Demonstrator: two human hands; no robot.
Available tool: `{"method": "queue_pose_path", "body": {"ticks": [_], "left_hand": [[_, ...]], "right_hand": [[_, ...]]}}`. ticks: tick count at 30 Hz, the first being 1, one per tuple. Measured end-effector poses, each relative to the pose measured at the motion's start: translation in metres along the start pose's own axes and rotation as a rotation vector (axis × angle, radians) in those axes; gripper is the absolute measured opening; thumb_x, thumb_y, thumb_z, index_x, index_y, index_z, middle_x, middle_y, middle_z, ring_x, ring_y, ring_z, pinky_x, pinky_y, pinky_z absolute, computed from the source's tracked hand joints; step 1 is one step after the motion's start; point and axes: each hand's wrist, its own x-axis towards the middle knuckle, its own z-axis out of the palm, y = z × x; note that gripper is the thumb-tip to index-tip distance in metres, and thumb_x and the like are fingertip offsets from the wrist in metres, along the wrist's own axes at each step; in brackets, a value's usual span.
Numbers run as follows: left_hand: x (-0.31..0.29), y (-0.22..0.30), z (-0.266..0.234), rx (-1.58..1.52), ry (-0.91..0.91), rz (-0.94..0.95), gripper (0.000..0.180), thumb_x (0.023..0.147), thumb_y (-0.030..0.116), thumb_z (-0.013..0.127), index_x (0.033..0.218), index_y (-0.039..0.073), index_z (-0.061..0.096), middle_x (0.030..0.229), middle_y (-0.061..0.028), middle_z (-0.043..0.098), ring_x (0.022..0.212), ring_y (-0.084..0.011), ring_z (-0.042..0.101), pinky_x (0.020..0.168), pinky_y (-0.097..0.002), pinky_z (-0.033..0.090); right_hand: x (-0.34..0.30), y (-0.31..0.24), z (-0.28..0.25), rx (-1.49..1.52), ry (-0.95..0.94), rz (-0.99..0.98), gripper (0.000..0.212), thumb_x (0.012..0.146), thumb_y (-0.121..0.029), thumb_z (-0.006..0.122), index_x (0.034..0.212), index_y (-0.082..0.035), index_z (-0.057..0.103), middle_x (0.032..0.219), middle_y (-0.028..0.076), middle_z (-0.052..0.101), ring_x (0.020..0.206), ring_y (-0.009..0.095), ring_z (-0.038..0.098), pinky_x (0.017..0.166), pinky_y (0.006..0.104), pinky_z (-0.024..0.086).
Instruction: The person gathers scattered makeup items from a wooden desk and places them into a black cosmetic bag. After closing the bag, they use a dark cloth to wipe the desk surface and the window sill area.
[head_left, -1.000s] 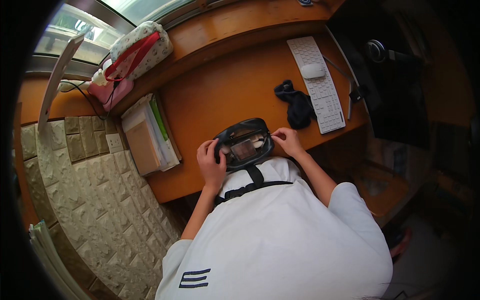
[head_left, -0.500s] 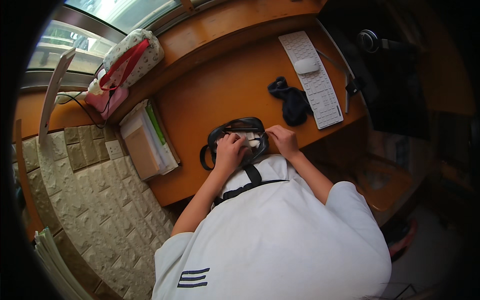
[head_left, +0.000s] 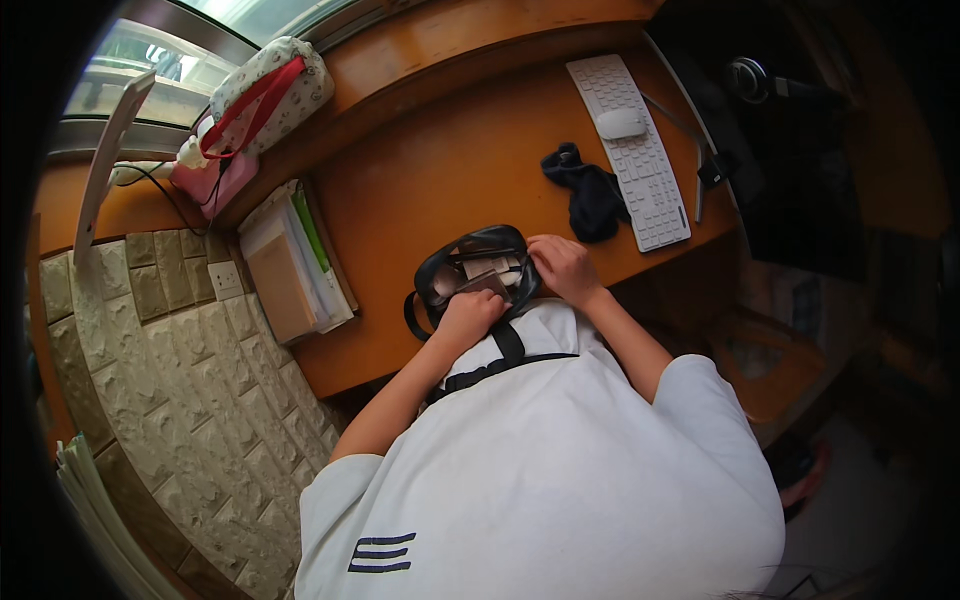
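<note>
At the front edge of the desk stands a small black bag [head_left: 463,243], its top unzipped and its handle loop on the left side. Several small pale items [head_left: 492,265] lie inside, too small to name. My left hand [head_left: 472,316] is at the bag's near rim, fingers bent together against a small flat brownish item [head_left: 486,283] in the opening. The fingertips are partly hidden. My right hand [head_left: 563,268] pinches the right side of the bag's rim.
Right of the bag lie a dark bunched cloth [head_left: 590,205] and a white keyboard [head_left: 650,190] with a white mouse [head_left: 620,124] on it. Books and papers [head_left: 290,265] stack at the left. A patterned pouch [head_left: 285,85] with a red strap sits by the window.
My left hand has drawn back from inside the bag to its near rim, uncovering the contents and the flat brownish item. My right hand stays at the right rim.
</note>
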Motion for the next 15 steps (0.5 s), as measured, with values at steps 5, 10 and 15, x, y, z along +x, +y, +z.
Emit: {"method": "queue_pose_path", "body": {"ticks": [5, 10, 15], "left_hand": [[-0.001, 0.004, -0.001, 0.003, -0.209, -0.084, 0.034, 0.092, 0.029, 0.064, 0.068, 0.005, 0.064, 0.071, -0.0125, 0.065, 0.072, -0.0314, 0.067, 0.06, -0.0423, 0.053], [-0.003, 0.008, -0.008, -0.013, -0.257, -0.184, 0.028, 0.09, 0.03, 0.066, 0.079, 0.004, 0.067, 0.08, -0.0145, 0.068, 0.076, -0.0334, 0.067, 0.063, -0.0431, 0.052], [-0.015, 0.007, -0.024, -0.367, -0.116, -0.31, 0.019, 0.081, 0.022, 0.075, 0.083, 0.005, 0.066, 0.086, -0.0116, 0.066, 0.083, -0.0337, 0.065, 0.07, -0.042, 0.05]], "right_hand": [[0.04, -0.03, -0.003, 0.01, -0.086, -0.044, 0.035, 0.085, -0.022, 0.071, 0.116, -0.008, 0.064, 0.114, 0.01, 0.068, 0.111, 0.027, 0.063, 0.097, 0.0409, 0.047], [0.057, -0.031, 0.033, -0.024, -0.373, -0.088, 0.056, 0.084, -0.038, 0.073, 0.13, -0.008, 0.061, 0.126, 0.011, 0.064, 0.12, 0.028, 0.057, 0.107, 0.0434, 0.041], [0.063, -0.033, 0.042, 0.115, -0.549, 0.053, 0.047, 0.079, -0.021, 0.078, 0.122, -0.009, 0.064, 0.118, 0.01, 0.065, 0.114, 0.031, 0.059, 0.1, 0.0415, 0.046]]}}
